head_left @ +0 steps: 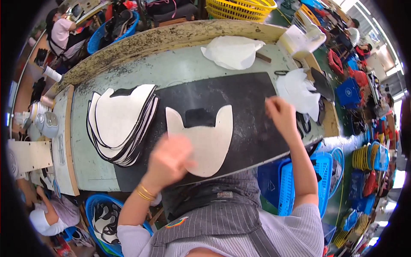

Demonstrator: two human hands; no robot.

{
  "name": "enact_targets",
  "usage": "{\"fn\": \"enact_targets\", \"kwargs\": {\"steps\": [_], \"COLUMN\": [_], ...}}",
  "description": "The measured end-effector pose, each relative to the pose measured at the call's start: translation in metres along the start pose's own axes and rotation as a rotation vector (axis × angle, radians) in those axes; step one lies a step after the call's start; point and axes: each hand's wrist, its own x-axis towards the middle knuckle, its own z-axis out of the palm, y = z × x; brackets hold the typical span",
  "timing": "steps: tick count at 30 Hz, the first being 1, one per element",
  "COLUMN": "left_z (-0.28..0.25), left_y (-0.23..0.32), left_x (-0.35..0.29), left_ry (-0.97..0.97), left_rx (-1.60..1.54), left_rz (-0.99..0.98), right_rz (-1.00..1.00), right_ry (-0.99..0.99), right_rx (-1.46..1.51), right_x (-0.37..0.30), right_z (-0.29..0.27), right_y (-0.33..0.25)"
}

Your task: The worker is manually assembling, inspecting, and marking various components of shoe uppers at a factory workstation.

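A white U-shaped cut piece, like a shoe upper part with two prongs, lies on the black mat in front of me. A small black patch shows between its prongs. My left hand is over the piece's left edge, smeared by motion, so its fingers are unclear. My right hand is above the mat's right edge with fingers curled together; whatever they may hold is hidden. To the left lies a stack of similar white pieces with black edges.
White sheets lie at the back, and more white cut pieces at the right beside scissors-like handles. A white plastic container stands at the back right corner. Blue baskets flank me below the table. Other people sit nearby.
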Motion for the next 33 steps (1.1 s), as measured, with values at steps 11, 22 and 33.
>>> {"fn": "enact_targets", "kwargs": {"steps": [11,22,33], "left_z": [-0.013,0.062,0.133], "left_y": [-0.062,-0.002,-0.014], "left_x": [0.020,0.123,0.164], "left_ry": [-0.110,-0.106,-0.248], "left_rx": [0.831,0.257,0.114], "left_rz": [-0.760,-0.006,-0.006], "right_rz": [0.212,0.265,-0.437], "right_ry": [0.226,-0.187,0.006], "right_rx": [0.800,0.267,-0.158], "right_x": [0.209,0.032,-0.004], "right_z": [0.145,0.009,0.016], "right_y": [0.047,0.044,0.028]}}
